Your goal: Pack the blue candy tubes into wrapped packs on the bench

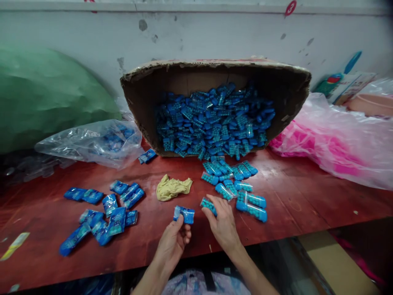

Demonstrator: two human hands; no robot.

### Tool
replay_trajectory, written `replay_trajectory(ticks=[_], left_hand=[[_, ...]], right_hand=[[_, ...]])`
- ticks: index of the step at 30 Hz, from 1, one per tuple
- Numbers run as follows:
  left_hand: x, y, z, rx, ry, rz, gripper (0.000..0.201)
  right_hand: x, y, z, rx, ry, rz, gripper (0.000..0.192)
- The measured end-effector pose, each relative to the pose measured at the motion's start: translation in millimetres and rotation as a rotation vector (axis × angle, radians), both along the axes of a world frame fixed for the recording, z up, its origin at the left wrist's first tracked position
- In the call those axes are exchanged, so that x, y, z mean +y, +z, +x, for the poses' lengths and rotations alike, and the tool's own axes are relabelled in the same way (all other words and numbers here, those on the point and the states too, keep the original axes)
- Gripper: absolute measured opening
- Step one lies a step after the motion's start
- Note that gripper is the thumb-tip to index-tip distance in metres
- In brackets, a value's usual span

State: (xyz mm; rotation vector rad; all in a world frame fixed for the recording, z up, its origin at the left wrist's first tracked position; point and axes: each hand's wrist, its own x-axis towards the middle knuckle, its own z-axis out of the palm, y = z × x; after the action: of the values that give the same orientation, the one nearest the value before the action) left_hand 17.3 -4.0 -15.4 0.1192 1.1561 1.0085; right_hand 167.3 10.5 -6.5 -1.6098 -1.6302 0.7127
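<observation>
Left hand (174, 237), six o'clock, pinches blue film packet (186, 216); right hand (223, 224), five o'clock, clamps clear plastic turquoise-bead tube (208, 205): likely light, stiff; hold mid-barrel.

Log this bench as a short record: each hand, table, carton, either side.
left hand: holds a blue packet
right hand: fingers on a clear bead-filled tube
table: red; yellow cloth beyond the hands, wrapped blue packets left of them, loose tubes beyond the right hand
carton: open toward the person, holding many blue-capped tubes
far left: large green sheet
far right: pink material under clear plastic
</observation>
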Motion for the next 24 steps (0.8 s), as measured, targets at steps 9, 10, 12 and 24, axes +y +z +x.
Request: replay_trajectory(ticks=[9,10,12,24], left_hand=[[-2.1,3.6,1.5,0.072,-0.082,0.19,0.027],[-1.3,3.7,0.6,0.086,-0.061,0.191,0.027],[0.1,4.0,-1.3,0.086,-0.037,0.181,0.026],[-0.4,12.0,-2.2,-0.15,0.065,-0.112,0.013]], right_hand=[[10.8,10.5,-27.3,0.926,0.092,-0.376,0.032],[10.1,11.0,-28.3,0.918,0.083,-0.365,0.032],[7.6,12.6,-27.4,0.854,0.102,-0.347,0.031],[3.5,-16.7,14.1,-0.572,0.008,-0.034,0.03]])
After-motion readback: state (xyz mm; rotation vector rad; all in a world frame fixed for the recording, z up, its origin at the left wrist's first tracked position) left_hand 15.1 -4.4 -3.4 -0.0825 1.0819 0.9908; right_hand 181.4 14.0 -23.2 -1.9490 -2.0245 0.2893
